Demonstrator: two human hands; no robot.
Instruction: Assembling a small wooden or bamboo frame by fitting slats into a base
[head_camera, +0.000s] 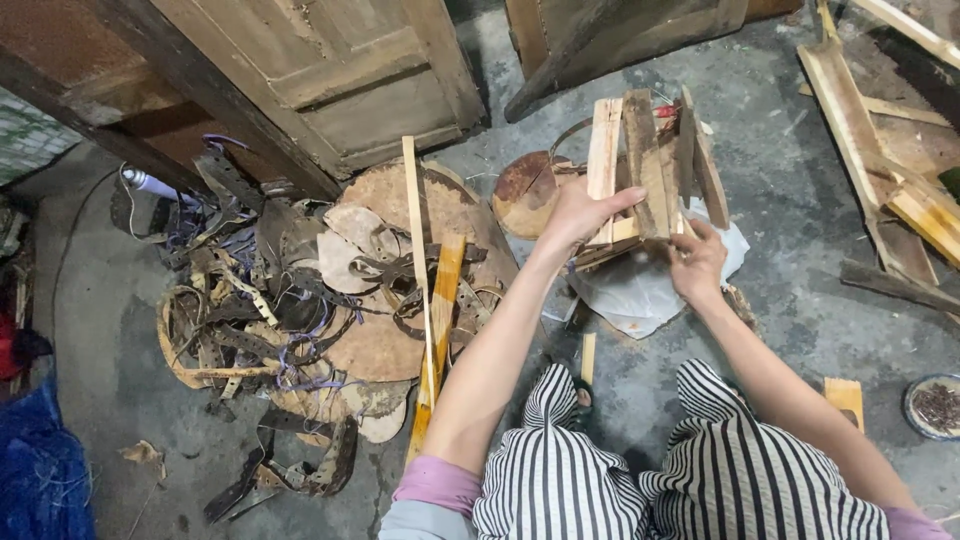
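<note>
Grey concrete floor (780, 130) fills the view, stained and dusty, and everything lies on it. At eleven o'clock a big weathered brown wooden door panel (330, 80) leans away from me. Below it, from nine o'clock towards the centre, spreads a wide heap of dark curled leather strips and flat tan leather offcuts (300, 290), with purple thread tangled through it. Two long pale wooden slats (432, 310) lie across the heap's right edge, running from twelve down to six o'clock. At two o'clock rest several long light wooden planks (880, 150), well apart from my hands. My knees in black-and-white striped trousers (600, 480) take up the six o'clock edge.

Just above centre, at one o'clock, stands the bundle of short rough wooden sticks (650, 160), some pale, some dark, held roughly upright over a crumpled white plastic bag (630, 290). My left hand (585, 212) grips the bundle's left side, fingers extended along a pale stick and the thumb tucked beneath. My right hand (697, 262) is curled at the bundle's lower right corner, fingertips pressed against the sticks' bottom ends. A round rusty brown disc (525, 190) lies just beside the bundle at its left. At four o'clock sit a small pale wooden block (845, 397) and, at the frame's edge, a small round dish of dark bits (935, 405).
</note>
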